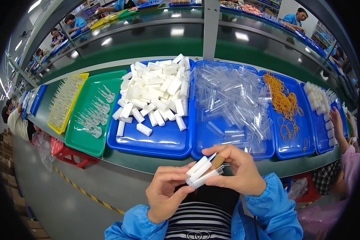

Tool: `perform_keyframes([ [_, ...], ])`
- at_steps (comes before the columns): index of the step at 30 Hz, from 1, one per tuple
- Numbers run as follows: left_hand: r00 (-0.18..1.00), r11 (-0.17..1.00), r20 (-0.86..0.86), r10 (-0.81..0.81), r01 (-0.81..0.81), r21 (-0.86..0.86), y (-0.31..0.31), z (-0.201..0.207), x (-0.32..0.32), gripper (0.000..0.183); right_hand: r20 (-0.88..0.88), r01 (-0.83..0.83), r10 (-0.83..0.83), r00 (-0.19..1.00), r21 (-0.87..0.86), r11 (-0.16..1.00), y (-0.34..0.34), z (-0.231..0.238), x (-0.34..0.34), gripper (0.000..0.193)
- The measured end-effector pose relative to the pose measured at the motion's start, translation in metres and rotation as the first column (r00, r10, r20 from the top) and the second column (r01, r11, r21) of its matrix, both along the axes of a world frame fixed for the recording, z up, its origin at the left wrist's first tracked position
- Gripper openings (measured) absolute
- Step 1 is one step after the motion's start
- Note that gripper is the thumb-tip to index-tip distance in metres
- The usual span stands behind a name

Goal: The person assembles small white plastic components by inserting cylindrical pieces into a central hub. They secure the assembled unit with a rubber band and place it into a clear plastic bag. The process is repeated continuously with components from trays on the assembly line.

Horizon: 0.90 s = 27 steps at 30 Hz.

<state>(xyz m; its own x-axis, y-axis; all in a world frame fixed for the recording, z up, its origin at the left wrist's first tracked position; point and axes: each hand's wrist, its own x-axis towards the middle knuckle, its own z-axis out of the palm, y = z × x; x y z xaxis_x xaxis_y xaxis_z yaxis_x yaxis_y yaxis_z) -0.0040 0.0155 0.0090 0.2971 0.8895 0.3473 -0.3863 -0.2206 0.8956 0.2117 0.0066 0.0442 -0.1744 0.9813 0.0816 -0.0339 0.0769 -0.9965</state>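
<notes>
Both my hands hold a cluster of white foam cylinders (199,169) between them, just in front of the bench edge. The cylinders lie side by side and tilt up to the right. Clear plastic shows at the cluster's lower end, and thin clear tips stick out at its upper right. My left hand (168,192) pinches the lower left side with thumb and fingers. My right hand (238,170) grips the upper right end, its fingers curled over the tips. A tan patch (217,161) shows by the right fingers; I cannot tell what it is.
Along the bench stand a blue tray (148,146) of white foam cylinders, another (200,149) of clear tubes, and one with orange rubber bands (282,94). Left are green (78,132) and yellow (57,129) trays of clear spiked pieces. A co-worker's hand (337,120) reaches in at right.
</notes>
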Motion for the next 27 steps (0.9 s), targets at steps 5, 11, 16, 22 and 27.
perform_keyframes([
  [5, 0.999, 0.993, -0.046, -0.027, 0.022, -0.119, 0.002, -0.003, -0.005, 0.037, 0.085, 0.025, -0.027, 0.996, 0.034, 0.999, -0.004, 0.003, 0.000, 0.042],
  [11, 0.977, 0.993, -0.180, -0.114, 0.112, -0.024, -0.001, -0.002, -0.017, 0.046, 0.184, -0.018, -0.012, 0.983, 0.160, 0.987, -0.010, 0.000, 0.000, 0.036],
  [16, 0.928, 0.959, -0.244, -0.283, 0.270, -0.086, 0.011, 0.009, -0.020, 0.047, 0.405, -0.149, 0.015, 0.914, 0.301, 0.942, -0.009, 0.012, 0.004, 0.034],
  [22, 0.965, 0.995, -0.243, -0.094, 0.098, 0.005, 0.014, 0.005, -0.025, 0.035, 0.437, -0.177, -0.006, 0.899, 0.376, 0.910, 0.016, 0.021, -0.003, 0.032],
  [27, 0.988, 0.996, -0.153, 0.003, -0.016, -0.083, 0.018, 0.005, -0.018, 0.032, 0.767, -0.039, -0.516, 0.382, 0.571, 0.820, 0.050, 0.005, 0.006, 0.038],
])
